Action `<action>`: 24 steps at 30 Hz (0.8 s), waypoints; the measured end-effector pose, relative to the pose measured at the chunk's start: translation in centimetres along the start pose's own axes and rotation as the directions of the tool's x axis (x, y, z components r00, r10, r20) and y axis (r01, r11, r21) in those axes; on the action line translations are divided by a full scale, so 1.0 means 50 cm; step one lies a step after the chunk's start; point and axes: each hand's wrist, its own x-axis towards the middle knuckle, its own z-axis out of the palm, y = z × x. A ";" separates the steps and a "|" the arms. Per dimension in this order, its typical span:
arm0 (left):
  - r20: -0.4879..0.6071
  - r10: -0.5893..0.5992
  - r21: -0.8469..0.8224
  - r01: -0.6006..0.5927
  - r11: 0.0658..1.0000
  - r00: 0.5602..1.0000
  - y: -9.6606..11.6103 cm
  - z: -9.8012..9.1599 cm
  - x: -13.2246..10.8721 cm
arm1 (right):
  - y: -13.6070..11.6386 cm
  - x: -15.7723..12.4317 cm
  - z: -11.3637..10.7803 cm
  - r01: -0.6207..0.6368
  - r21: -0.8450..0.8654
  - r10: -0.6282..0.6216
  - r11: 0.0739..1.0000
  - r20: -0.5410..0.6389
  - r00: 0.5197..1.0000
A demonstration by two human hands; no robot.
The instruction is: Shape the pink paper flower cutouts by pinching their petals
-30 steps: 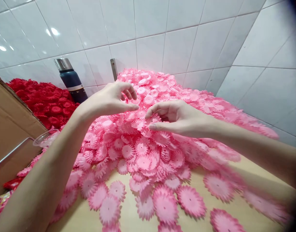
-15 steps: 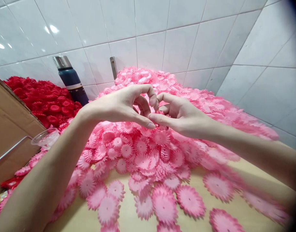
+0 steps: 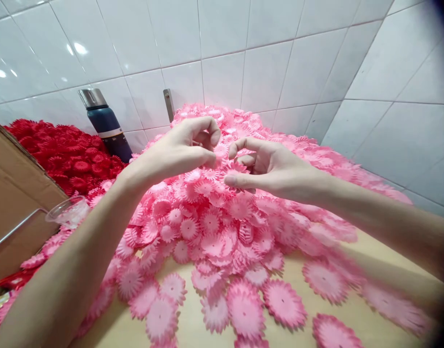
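Observation:
My left hand (image 3: pixel 181 151) hovers over the top of a big heap of pink paper flowers (image 3: pixel 225 227). Its fingers are curled in, with thumb and forefinger pinched together; what they hold is hidden. My right hand (image 3: pixel 270 168) is a short gap to the right of it, at the same height. Its fingers are curled, and a single pink flower (image 3: pixel 239 167) sits between the forefinger and the thumb. The fingertips of the two hands are apart.
Loose pink flowers lie flat on the light wooden table (image 3: pixel 203 333) in front. A pile of red flowers (image 3: pixel 67 154), a dark blue flask (image 3: pixel 106 128), a clear plastic cup (image 3: pixel 67 211) and a cardboard box (image 3: pixel 15 193) are at the left. White tiled walls close the back and right.
Half a second ago the fingertips of both hands met over the heap. They have since drawn apart, the left hand pulling back to the left and closing tighter.

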 end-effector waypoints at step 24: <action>0.301 0.076 -0.186 -0.020 0.982 0.951 0.009 0.001 -0.008 | 0.001 0.003 0.024 0.018 0.003 -0.017 1.000 -0.123 0.992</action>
